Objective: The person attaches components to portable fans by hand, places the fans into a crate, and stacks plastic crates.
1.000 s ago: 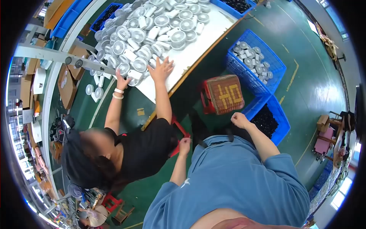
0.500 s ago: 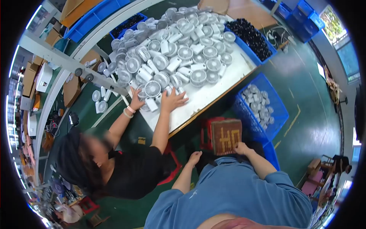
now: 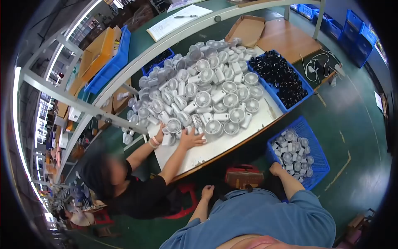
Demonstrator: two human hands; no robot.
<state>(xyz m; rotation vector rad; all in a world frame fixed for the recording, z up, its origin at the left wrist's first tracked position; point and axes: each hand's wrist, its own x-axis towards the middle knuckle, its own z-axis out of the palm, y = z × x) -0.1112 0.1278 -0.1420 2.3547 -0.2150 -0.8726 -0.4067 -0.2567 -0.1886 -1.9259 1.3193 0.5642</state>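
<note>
My left hand [image 3: 207, 192] hangs in front of my body, its fingers curled in with nothing visible in them. My right hand [image 3: 275, 168] is beside the near left edge of a blue basket [image 3: 317, 176] holding several white handheld fans [image 3: 295, 154]. Its fingers look folded, and I see nothing held. Between my hands stands a red stool with a brown, worn seat [image 3: 242, 179]. On the white table [image 3: 188, 159] ahead lies a big heap of white handheld fans [image 3: 203, 99]. A co-worker's two hands [image 3: 191, 140] touch fans at its near left edge.
A blue bin of small black parts [image 3: 280, 79] sits at the table's right end, near a cardboard tray [image 3: 246, 31] and white cables [image 3: 317, 66]. A metal frame [image 3: 124, 79] crosses above the table. The co-worker in black [image 3: 141, 195] is to my left, by a red stool [image 3: 188, 203].
The view has tilted up and shifted. My right hand has moved from the stool seat to beside the blue basket. My left hand stays curled; the co-worker's hands are still at the heap.
</note>
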